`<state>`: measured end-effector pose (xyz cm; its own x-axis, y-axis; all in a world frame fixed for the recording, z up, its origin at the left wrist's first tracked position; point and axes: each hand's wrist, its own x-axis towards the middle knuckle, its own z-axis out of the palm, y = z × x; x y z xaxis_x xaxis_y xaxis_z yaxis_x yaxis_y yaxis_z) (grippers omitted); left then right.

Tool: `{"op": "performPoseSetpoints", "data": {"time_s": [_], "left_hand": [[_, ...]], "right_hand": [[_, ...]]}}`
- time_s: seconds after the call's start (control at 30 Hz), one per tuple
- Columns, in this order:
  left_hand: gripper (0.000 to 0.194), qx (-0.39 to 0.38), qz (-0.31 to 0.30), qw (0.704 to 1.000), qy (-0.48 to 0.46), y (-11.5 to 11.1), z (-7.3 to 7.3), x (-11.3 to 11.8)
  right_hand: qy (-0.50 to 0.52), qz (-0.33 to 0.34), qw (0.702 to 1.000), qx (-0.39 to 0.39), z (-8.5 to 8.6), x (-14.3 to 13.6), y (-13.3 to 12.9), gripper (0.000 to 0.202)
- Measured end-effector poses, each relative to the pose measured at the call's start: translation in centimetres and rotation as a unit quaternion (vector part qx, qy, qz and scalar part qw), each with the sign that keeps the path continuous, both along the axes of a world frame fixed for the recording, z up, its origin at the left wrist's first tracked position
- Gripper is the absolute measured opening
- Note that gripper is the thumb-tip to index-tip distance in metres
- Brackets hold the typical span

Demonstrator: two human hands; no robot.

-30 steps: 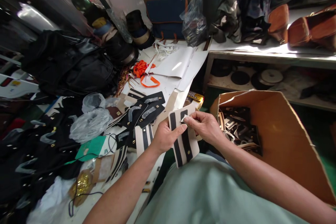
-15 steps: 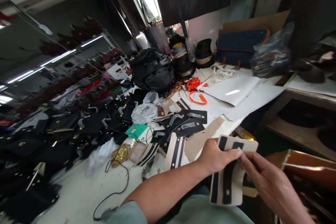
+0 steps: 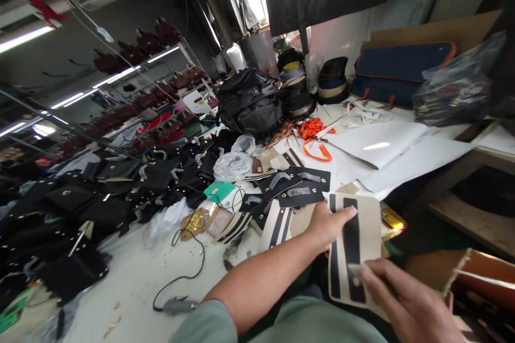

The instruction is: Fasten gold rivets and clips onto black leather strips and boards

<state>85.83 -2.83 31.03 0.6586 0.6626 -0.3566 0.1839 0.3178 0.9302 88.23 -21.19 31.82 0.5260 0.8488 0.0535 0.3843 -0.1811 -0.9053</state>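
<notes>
My left hand (image 3: 326, 226) is closed on a beige flat panel with dark stripes (image 3: 370, 233), its thumb lying on the upper part of one stripe. The panel is held tilted above my lap, off the table's edge. My right hand (image 3: 408, 292), slightly blurred, has its fingers pinched over the panel's lower part. A small pale piece (image 3: 354, 268) shows at those fingertips, by a metal stud on the stripe; its kind is not clear. Another striped panel (image 3: 276, 228) lies on the table near my left forearm.
Black panels with wrapped handles (image 3: 298, 193) lie on the white table (image 3: 132, 278), beside gold studs (image 3: 193, 224) and a corded grey tool (image 3: 180, 305). Black bags (image 3: 108, 171) cover the left. An open carton (image 3: 478, 273) stands at lower right.
My right hand has moved from beside my left thumb down to the panel's lower end. The panel now faces me more squarely, and the camera view has shifted left.
</notes>
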Motion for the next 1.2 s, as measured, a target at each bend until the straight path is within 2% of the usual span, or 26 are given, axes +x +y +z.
{"op": "performPoseSetpoints", "data": {"time_s": [0.07,0.13,0.2,0.23,0.3,0.37,0.47,0.57,0.63,0.7,0.87,0.97,1.03,1.13,1.2], "left_hand": [[0.039,-0.069,-0.008,0.998,-0.006,0.2,-0.1,-0.7],[0.046,-0.14,-0.031,0.989,-0.018,0.0,-0.4,-1.6],[0.049,-0.187,-0.048,0.981,-0.029,-0.2,-1.0,-2.6],[0.049,-0.198,-0.047,0.979,-0.026,-0.3,-1.3,-2.9],[0.048,-0.203,-0.04,0.978,-0.017,-0.3,-2.0,-3.2],[0.047,-0.201,-0.046,0.978,-0.014,-0.3,-2.4,-3.1],[0.046,-0.184,-0.067,0.98,-0.018,-0.8,-2.3,-3.0],[0.047,-0.112,-0.106,0.988,-0.01,-1.9,-1.7,-3.8],[0.047,-0.044,-0.14,0.989,0.015,-2.7,-1.3,-4.9],[0.046,-0.02,-0.165,0.986,0.031,-3.6,-0.9,-6.2],[0.05,-0.157,-0.198,0.967,0.038,-5.1,-0.7,-8.9],[0.049,-0.18,-0.211,0.959,0.056,-5.6,-1.0,-9.2],[0.048,-0.172,-0.197,0.964,0.043,-5.7,-1.2,-9.0],[0.048,-0.126,-0.151,0.98,0.042,-5.6,-1.1,-8.2],[0.047,-0.091,-0.122,0.987,0.056,-5.5,-0.8,-7.6]], "right_hand": [[0.05,-0.1,0.991,-0.069,-0.8,1.4,-1.3,0.04],[0.086,-0.145,0.978,-0.122,-1.6,2.3,-2.5,0.047],[0.102,-0.169,0.971,-0.133,-2.2,2.4,-3.4,0.048],[0.103,-0.185,0.971,-0.112,-2.5,2.2,-3.6,0.048],[0.122,-0.208,0.969,-0.049,-3.0,1.7,-3.8,0.047],[0.185,-0.199,0.962,-0.023,-3.4,1.4,-3.8,0.047],[0.276,-0.161,0.947,-0.031,-3.5,1.2,-3.9,0.047],[0.302,-0.186,0.934,-0.049,-3.2,1.0,-3.9,0.047],[0.297,-0.196,0.933,-0.057,-2.8,0.9,-3.7,0.048],[0.28,-0.197,0.938,-0.063,-2.3,0.8,-3.5,0.049],[0.244,-0.232,0.941,-0.039,-1.9,0.6,-3.1,0.049],[0.215,-0.229,0.949,-0.012,-2.3,0.9,-3.0,0.046],[0.173,-0.24,0.955,0.012,-2.6,1.3,-3.1,0.043],[0.082,-0.293,0.951,0.053,-2.3,1.8,-3.8,0.035],[0.05,-0.284,0.957,0.04,-1.8,1.7,-4.2,0.034]]}}
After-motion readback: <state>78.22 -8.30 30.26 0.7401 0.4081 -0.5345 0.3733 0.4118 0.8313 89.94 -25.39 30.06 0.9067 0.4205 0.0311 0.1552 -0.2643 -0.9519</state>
